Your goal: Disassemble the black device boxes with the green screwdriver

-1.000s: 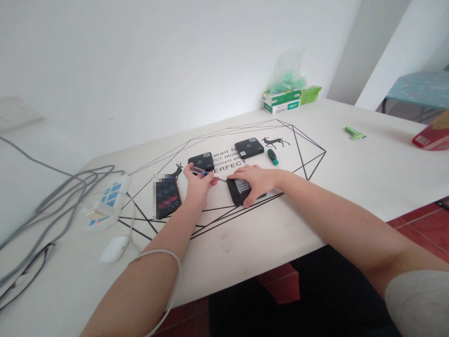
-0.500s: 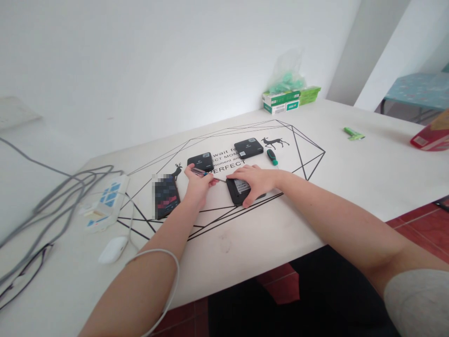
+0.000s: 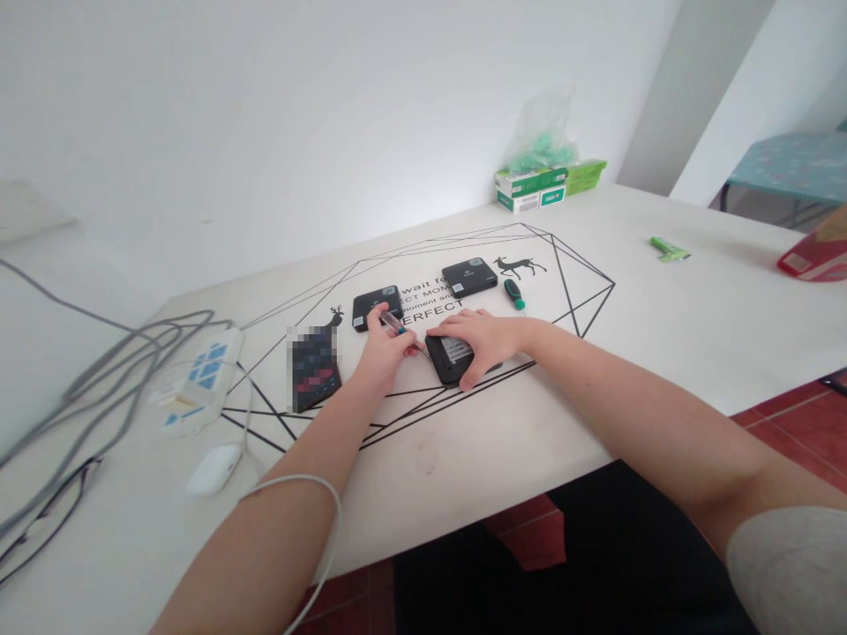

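Note:
My left hand [image 3: 387, 351] is closed around a screwdriver [image 3: 393, 324] with a clear handle. The shaft slants down to the left edge of a flat black box [image 3: 438, 360] that has a white label on its upper face. Over that box lies my right hand [image 3: 483, 339], its thumb at the near side and its fingers across the top, gripping it on the table. Two similar black boxes lie farther back, one black box [image 3: 376, 309] just beyond my left hand and another black box [image 3: 471, 277] to the right. A green-and-black screwdriver [image 3: 513, 294] rests beyond my right hand.
A phone [image 3: 314, 375] lies left of my left forearm. Farther left are a white power strip [image 3: 205, 379], grey cables [image 3: 119, 362] and a white earbud case [image 3: 215, 469]. Green-and-white cartons [image 3: 533, 185] stand by the wall. A red box [image 3: 817, 256] is at the right.
My left hand has shifted slightly right with the screwdriver, whose handle is now tilted more steeply. My right hand stays on the black box.

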